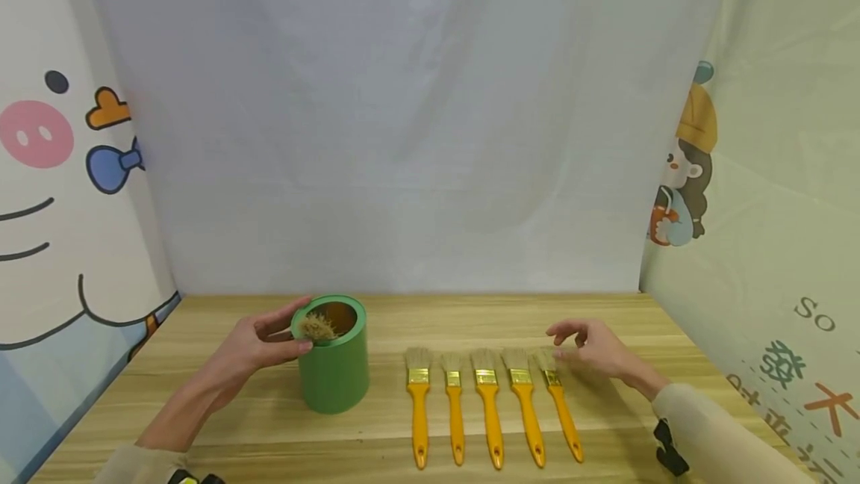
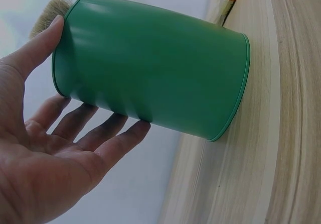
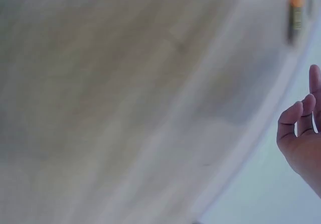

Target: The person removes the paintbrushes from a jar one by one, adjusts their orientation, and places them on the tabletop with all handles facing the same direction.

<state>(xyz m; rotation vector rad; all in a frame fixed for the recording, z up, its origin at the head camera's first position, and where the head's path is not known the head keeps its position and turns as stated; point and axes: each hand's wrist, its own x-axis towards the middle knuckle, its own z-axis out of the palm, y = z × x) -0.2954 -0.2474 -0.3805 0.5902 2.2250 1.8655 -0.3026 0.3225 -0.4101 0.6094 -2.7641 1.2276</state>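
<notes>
My left hand (image 1: 258,338) holds a green can (image 1: 334,376) near its top, with the thumb at the rim and the fingertips against its side. The can stands upright on the table. Pale bristles of a brush (image 1: 317,326) show at its mouth; the rest of that brush is hidden inside. To the right of the can, several paintbrushes with yellow-orange handles lie in a row, bristles pointing away from me. My right hand (image 1: 598,349) hovers beside the bristles of the rightmost paintbrush (image 1: 564,413), fingers loosely bent and holding nothing. In the right wrist view, that hand (image 3: 303,138) appears at the right edge.
The wooden table (image 1: 376,447) ends at a pale hanging cloth (image 1: 403,133) at the back. Printed curtains with cartoon figures hang on the left (image 1: 60,245) and right (image 1: 759,245). The leftmost loose paintbrush (image 1: 419,417) lies a short way from the can.
</notes>
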